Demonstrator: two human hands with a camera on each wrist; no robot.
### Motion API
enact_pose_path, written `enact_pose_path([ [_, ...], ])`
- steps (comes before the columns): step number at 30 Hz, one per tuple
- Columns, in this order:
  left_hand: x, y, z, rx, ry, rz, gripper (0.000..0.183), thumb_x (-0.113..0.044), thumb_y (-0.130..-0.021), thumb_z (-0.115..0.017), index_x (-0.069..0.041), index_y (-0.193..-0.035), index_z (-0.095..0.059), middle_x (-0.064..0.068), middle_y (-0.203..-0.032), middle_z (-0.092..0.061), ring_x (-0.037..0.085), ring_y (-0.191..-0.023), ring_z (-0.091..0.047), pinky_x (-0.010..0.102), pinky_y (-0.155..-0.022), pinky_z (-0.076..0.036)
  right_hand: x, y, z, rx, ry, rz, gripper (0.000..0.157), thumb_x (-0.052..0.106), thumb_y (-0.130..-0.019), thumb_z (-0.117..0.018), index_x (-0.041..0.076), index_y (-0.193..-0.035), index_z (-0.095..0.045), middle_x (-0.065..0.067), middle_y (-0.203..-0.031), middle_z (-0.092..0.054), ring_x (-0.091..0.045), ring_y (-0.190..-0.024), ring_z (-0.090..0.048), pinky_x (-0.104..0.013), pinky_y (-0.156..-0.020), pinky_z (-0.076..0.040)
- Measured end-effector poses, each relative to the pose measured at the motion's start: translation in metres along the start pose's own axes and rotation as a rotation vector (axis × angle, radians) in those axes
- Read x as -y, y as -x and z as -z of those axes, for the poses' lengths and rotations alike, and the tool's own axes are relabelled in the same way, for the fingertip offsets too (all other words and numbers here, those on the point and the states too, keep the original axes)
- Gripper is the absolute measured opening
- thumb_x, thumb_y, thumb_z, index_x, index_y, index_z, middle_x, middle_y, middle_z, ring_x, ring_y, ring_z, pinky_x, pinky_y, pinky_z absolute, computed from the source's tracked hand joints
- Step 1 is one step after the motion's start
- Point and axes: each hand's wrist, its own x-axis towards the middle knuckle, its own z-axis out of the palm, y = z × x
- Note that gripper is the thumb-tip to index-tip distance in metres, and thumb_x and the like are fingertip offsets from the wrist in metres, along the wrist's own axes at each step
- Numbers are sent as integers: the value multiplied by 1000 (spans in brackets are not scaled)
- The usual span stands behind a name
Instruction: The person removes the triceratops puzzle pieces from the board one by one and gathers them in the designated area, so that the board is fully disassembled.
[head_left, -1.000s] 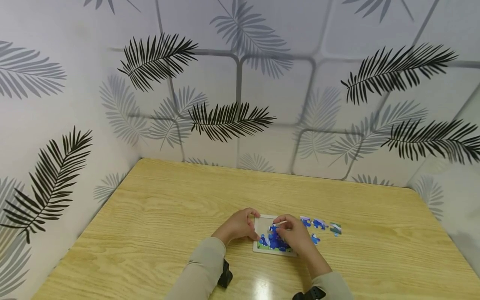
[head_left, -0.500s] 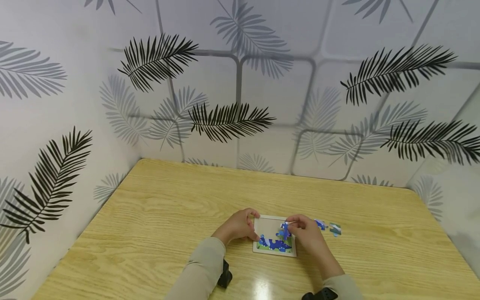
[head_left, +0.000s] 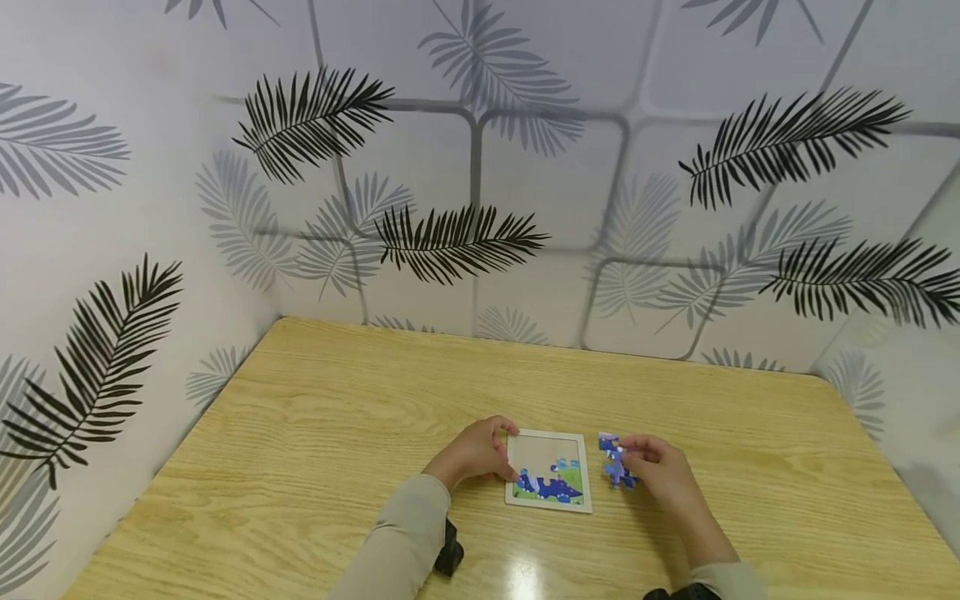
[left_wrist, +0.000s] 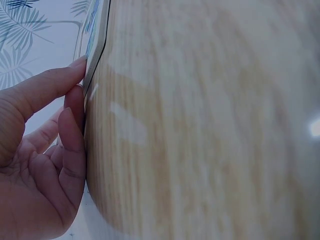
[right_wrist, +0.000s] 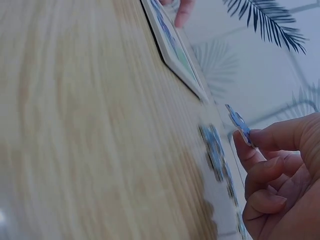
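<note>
A shallow jigsaw tray (head_left: 551, 506) with a pale rim lies flat on the table, its lower and right parts filled with blue and green pieces. My left hand (head_left: 476, 448) holds its left edge; in the left wrist view the thumb (left_wrist: 75, 65) lies on the rim. To the right of the tray, my right hand (head_left: 663, 475) pinches a blue puzzle piece (right_wrist: 241, 125) between thumb and finger. That piece is raised over loose puzzle pieces (right_wrist: 212, 152). The right hand hides some of these in the head view.
The wooden table (head_left: 360, 417) reaches back to a wall (head_left: 540, 292) with a leaf pattern. One loose blue and purple piece (head_left: 607, 440) lies just right of the tray's upper corner. Light glares on the table (head_left: 523, 575) near the front.
My right hand has moved right, from over the tray to over the loose pieces, with a blue puzzle piece pinched. The left hand stays at the tray's left edge.
</note>
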Motion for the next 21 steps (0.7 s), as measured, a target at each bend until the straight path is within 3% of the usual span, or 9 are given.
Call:
enact_pose_path([
  [9, -2, 2, 1, -2, -8, -2, 58, 1, -68, -82, -12, -117, -55, 3, -71, -52, 13, -52, -44, 24, -48, -39, -17, 3, 32, -39, 51, -16, 29, 7, -90, -60, -11, -113, -57, 0, -87, -63, -5, -76, -52, -22, -63, -43],
  [15, -1, 4, 1, -4, -7, -7, 57, 1, -68, -82, -11, -117, -55, 3, -72, -52, 13, -53, -44, 24, -48, -39, -23, 4, 37, -47, 63, -38, 26, 3, -89, -59, -12, -110, -58, 2, -83, -59, -8, -74, -49, -22, -61, -42],
  [21, -2, 2, 0, -5, -8, 1, 57, 1, -68, -82, -11, -117, -55, 3, -72, -52, 14, -53, -44, 24, -48, -39, -26, 5, 39, -59, 134, -45, 26, 5, -88, -60, -10, -110, -59, -6, -89, -61, -14, -78, -49, -26, -63, -42],
])
